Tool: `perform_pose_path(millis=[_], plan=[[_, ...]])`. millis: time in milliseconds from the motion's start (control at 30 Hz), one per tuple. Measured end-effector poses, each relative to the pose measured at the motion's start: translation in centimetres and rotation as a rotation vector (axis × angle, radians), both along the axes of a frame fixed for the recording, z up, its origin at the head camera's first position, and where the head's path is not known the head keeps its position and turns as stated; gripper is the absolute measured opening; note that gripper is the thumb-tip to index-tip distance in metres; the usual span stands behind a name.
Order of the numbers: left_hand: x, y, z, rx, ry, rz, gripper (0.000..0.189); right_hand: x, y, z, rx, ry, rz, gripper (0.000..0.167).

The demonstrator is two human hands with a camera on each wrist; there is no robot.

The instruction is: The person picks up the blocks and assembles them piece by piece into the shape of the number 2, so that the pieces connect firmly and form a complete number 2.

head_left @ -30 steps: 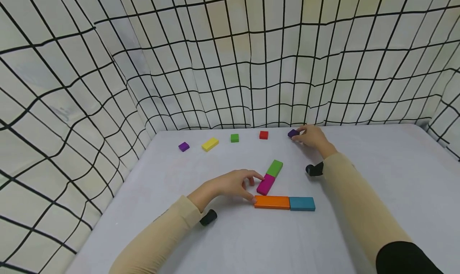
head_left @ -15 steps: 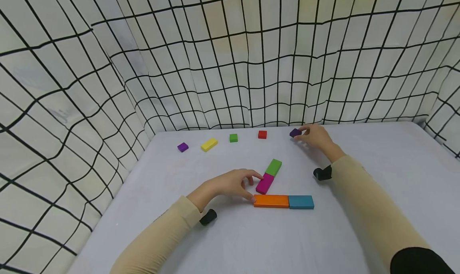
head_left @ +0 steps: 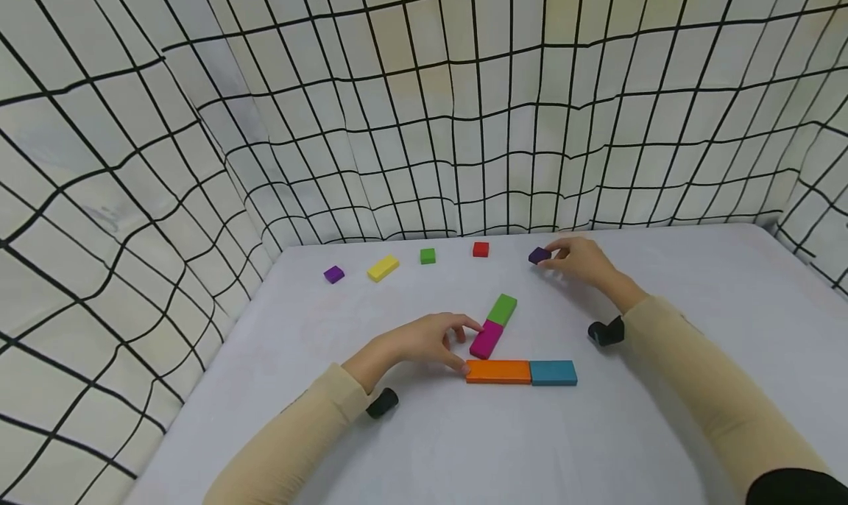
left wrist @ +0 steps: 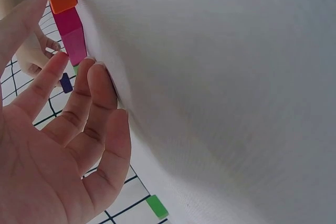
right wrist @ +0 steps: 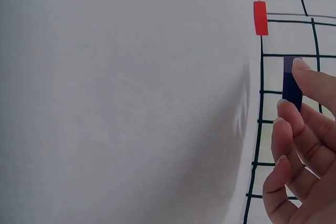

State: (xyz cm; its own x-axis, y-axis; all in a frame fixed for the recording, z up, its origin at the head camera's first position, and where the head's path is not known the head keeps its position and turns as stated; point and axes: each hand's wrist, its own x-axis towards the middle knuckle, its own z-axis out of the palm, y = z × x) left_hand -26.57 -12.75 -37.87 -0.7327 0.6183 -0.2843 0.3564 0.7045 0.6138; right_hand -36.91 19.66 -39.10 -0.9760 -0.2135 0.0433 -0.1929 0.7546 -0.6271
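Observation:
A small dark purple block (head_left: 539, 255) is pinched between the thumb and fingers of my right hand (head_left: 583, 260), near the table's far edge. In the right wrist view, the dark purple block (right wrist: 292, 83) appears held off the white cloth. My left hand (head_left: 424, 341) lies with loosely bent fingers beside two short rows of blocks. Its thumb touches the left end of an orange block (head_left: 498, 372), and its index fingertip touches a magenta block (head_left: 486, 340). A blue block (head_left: 553, 373) adjoins the orange one; a lime green block (head_left: 503, 310) adjoins the magenta one.
Along the far side lie a purple block (head_left: 334, 274), a yellow block (head_left: 383, 268), a green block (head_left: 428, 256) and a red block (head_left: 481, 249). Black netting (head_left: 424, 122) over pale sheeting rises behind the white table (head_left: 424, 453) and to its left.
My right hand has shifted slightly right, then a little toward me, with the dark purple block in its fingers. The left hand keeps its place. The view has turned slightly.

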Motion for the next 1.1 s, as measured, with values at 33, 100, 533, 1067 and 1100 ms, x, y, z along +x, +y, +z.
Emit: perform_pose_path(millis=[33,100,533,1067,1100], plan=[[0.0,0.0,0.0,0.001,-0.001,0.0,0.062,0.1,-0.1,0.0,0.0,-0.004,0.008,0.051],[0.0,0.0,0.0,0.001,0.003,-0.002,0.062,0.4,-0.2,0.0,0.002,-0.003,0.024,0.05],[0.0,-0.1,-0.1,0.003,0.001,-0.002,0.062,2.2,-1.0,0.3,0.0,0.028,0.086,0.045],[-0.1,-0.2,-0.3,0.011,-0.003,-0.008,0.062,2.8,-2.3,-0.5,0.003,0.008,0.151,0.046],[-0.2,-0.2,-0.3,0.012,-0.004,-0.009,0.063,2.7,-2.3,-0.5,0.004,0.009,0.154,0.045]])
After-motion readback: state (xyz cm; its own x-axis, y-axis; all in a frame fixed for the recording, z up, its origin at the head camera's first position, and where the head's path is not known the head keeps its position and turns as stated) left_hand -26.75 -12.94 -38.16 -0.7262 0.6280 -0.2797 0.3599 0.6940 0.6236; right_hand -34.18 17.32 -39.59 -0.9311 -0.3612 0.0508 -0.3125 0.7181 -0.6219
